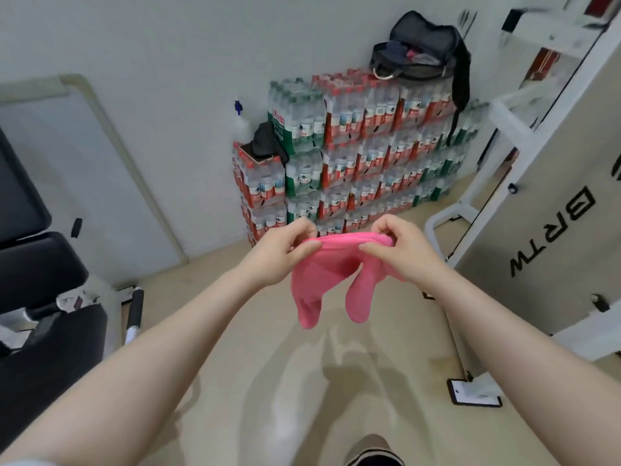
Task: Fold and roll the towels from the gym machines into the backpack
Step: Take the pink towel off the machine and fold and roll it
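Observation:
A pink towel [322,280] hangs in the air in front of me, bunched along its top edge with two lobes drooping down. My left hand [285,253] pinches the top edge at its left end. My right hand [393,250] pinches the same edge at its right end. A black backpack [420,48] sits open on top of the stacked water bottles against the far wall, with dark and pink items showing inside.
Shrink-wrapped packs of water bottles [353,156] are piled against the wall. A spray bottle [240,126] and a phone [255,153] lie on the lower packs. A black gym bench [37,280] stands at left, a white machine [544,196] at right, a phone [473,393] on the floor.

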